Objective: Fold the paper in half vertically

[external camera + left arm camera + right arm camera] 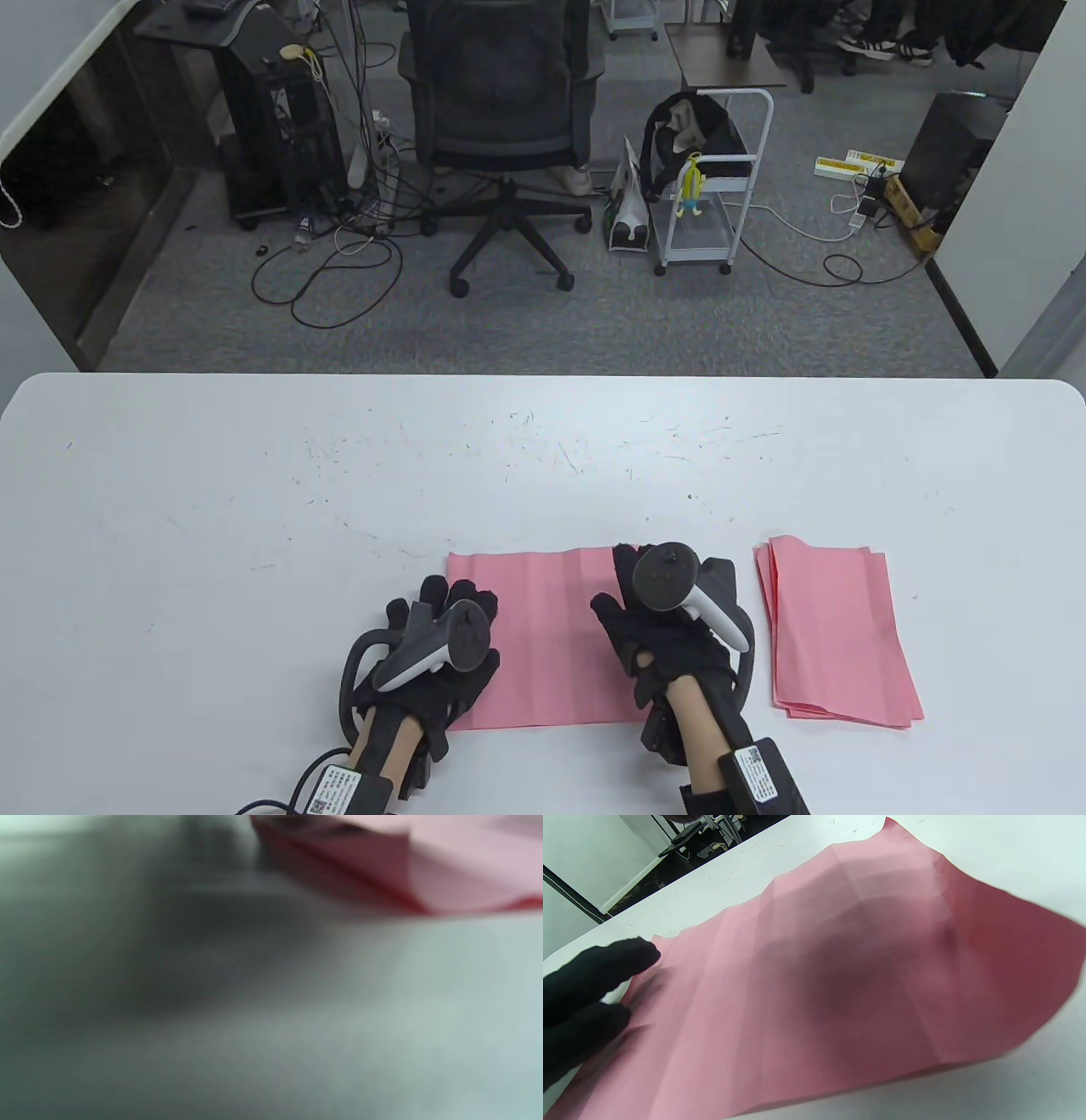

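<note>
A creased pink paper sheet (543,637) lies near the table's front edge. My left hand (441,598) rests on its left edge with the fingers stretched out. My right hand (632,594) is over the sheet's right part and hides the right edge. In the right wrist view the pink sheet (840,984) bulges up off the table with a shadow under its right edge, so the right hand appears to hold that side raised. Black gloved fingers (594,984) touch the sheet at that view's left. The left wrist view is blurred and shows a lifted pink edge (445,870).
A stack of folded pink sheets (840,637) lies to the right of my right hand. The white table (339,509) is scuffed and stretches wide to the left and back. An office chair (501,110) and a white cart (713,187) stand on the floor beyond.
</note>
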{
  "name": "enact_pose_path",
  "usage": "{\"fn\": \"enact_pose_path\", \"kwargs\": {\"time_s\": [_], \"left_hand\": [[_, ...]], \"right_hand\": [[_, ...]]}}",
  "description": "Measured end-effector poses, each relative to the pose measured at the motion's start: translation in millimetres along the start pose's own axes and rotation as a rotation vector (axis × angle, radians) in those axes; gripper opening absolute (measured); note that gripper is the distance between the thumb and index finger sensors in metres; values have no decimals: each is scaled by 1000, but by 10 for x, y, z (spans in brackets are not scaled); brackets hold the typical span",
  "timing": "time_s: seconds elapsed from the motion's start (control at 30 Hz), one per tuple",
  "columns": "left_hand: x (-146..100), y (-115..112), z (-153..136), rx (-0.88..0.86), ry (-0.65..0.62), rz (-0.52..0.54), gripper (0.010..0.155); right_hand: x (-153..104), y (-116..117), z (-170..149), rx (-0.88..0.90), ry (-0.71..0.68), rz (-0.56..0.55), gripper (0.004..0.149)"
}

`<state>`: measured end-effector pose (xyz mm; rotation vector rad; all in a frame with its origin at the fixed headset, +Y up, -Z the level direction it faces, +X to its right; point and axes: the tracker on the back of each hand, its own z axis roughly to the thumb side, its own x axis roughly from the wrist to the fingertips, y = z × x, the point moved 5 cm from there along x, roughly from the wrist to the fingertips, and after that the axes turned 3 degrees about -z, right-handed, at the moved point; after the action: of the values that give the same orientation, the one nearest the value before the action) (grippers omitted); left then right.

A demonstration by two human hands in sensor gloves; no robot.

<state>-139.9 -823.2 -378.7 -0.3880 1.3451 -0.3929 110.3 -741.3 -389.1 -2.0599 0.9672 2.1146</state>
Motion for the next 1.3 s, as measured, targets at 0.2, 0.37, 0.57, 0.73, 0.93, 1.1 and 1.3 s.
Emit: {"fn": "enact_pose_path", "kwargs": {"time_s": [0.2, 0.37, 0.57, 0.73, 0.93, 1.1, 1.3], "left_hand": [[54, -184, -32, -58, -22, -109, 72], [58, -210, -28, -54, -27, -129, 72], [44, -209, -26, -60, -32, -142, 73], [45, -214, -25, -71, -39, -149, 73], [45, -217, -25, -82, -43, -154, 73], [45, -217, -27, -86, -44, -156, 73], [44, -216, -30, -86, -44, -157, 73]], "right_hand": [[23, 16, -37, -8, 19, 2, 72], [50, 20, -80, 12, 25, 4, 73], [94, -122, -252, 84, 94, -52, 74], [340, -122, -471, 92, 251, -15, 76], [640, -10, -730, 40, 405, 52, 79], [718, 29, -796, -29, 469, 42, 81], [736, 63, -832, -50, 491, 35, 77]]}}
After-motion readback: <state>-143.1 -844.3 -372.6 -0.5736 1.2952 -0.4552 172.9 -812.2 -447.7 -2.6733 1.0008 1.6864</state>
